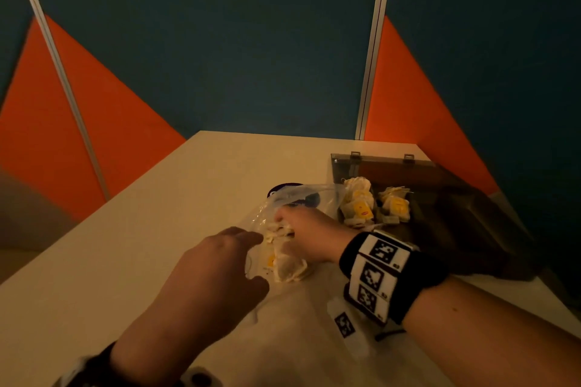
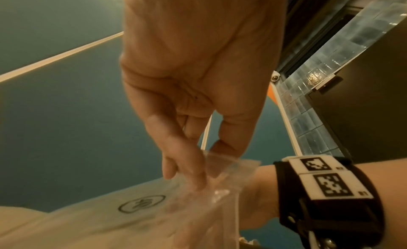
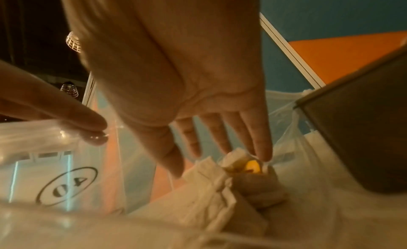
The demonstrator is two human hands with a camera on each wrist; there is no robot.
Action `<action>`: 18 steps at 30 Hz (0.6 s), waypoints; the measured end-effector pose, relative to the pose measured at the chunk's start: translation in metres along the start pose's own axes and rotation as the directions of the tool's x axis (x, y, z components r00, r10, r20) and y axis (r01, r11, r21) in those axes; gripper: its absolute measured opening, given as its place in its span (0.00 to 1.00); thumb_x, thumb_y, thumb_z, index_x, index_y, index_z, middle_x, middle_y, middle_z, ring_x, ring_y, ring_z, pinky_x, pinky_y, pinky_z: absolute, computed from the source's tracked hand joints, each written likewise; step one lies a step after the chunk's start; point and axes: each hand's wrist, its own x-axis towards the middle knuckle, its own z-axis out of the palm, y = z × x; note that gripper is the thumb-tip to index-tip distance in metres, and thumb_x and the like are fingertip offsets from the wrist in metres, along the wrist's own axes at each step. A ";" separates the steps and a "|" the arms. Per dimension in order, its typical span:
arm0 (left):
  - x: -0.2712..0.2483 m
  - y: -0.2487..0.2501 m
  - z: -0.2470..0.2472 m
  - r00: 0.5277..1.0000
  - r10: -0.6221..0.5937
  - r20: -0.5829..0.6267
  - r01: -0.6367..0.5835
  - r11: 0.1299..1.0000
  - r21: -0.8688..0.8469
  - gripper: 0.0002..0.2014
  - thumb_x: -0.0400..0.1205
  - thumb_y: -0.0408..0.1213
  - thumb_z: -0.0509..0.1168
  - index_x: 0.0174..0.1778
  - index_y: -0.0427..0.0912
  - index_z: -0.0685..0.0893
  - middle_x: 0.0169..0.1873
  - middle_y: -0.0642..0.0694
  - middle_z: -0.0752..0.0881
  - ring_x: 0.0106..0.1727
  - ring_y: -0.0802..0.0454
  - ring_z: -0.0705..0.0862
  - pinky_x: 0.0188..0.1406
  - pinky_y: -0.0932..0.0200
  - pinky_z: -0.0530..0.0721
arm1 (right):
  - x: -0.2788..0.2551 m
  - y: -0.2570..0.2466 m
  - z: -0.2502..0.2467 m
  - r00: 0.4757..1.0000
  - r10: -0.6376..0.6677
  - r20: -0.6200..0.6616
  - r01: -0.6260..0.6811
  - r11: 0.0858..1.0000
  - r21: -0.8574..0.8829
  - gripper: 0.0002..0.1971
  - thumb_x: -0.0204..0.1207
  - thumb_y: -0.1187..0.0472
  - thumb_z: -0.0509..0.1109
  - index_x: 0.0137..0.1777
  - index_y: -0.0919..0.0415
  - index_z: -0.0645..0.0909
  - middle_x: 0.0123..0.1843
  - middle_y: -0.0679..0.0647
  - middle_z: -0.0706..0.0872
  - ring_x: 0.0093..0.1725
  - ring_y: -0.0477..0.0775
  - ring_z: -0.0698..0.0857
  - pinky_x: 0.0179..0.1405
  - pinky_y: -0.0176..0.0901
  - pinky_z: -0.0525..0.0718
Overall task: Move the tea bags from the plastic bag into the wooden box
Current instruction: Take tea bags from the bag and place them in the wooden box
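A clear plastic bag (image 1: 303, 195) lies on the table beside the wooden box (image 1: 456, 223). My left hand (image 1: 255, 256) pinches the bag's open edge (image 2: 222, 169) between thumb and fingers and holds it up. My right hand (image 1: 290, 223) is inside the bag, its fingers (image 3: 262, 148) straight and touching the tea bags (image 3: 222, 188), one with a yellow tag (image 3: 253, 166). More tea bags (image 1: 287, 267) show through the plastic. Two heaps of tea bags (image 1: 358, 206) lie in the box's left end.
The box's clear hinged lid (image 1: 377, 163) stands open at the back. The pale table (image 1: 141, 245) runs to blue and orange partition walls (image 1: 220, 56). A small marker tag (image 1: 344, 324) lies near my right wrist band (image 1: 377, 273).
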 end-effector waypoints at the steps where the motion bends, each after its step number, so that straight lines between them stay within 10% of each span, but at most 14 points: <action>1: 0.000 0.001 0.001 1.000 0.003 0.010 -0.002 1.000 -0.022 0.28 0.74 0.42 0.66 0.72 0.56 0.70 0.71 0.58 0.73 0.53 0.54 0.85 0.53 0.60 0.83 | 0.000 -0.001 0.000 0.999 0.047 -0.021 -0.048 0.998 -0.036 0.23 0.75 0.59 0.69 0.70 0.59 0.72 0.69 0.59 0.78 0.63 0.58 0.79 0.58 0.46 0.79; 10: -0.001 0.007 0.003 0.998 0.026 0.055 -0.017 0.989 -0.150 0.30 0.73 0.41 0.68 0.72 0.55 0.70 0.69 0.55 0.74 0.44 0.55 0.86 0.47 0.55 0.88 | 0.012 -0.001 0.001 0.997 0.081 -0.011 -0.081 0.975 -0.208 0.13 0.78 0.58 0.65 0.57 0.64 0.84 0.55 0.60 0.88 0.54 0.59 0.86 0.51 0.46 0.83; 18: 0.002 0.006 0.002 1.000 0.003 0.026 0.001 0.984 -0.177 0.31 0.74 0.42 0.68 0.74 0.55 0.67 0.67 0.55 0.74 0.36 0.58 0.87 0.42 0.58 0.88 | 0.007 0.004 -0.024 0.961 0.135 -0.243 -0.063 0.957 0.282 0.05 0.71 0.69 0.73 0.47 0.64 0.87 0.45 0.59 0.89 0.45 0.57 0.89 0.46 0.46 0.88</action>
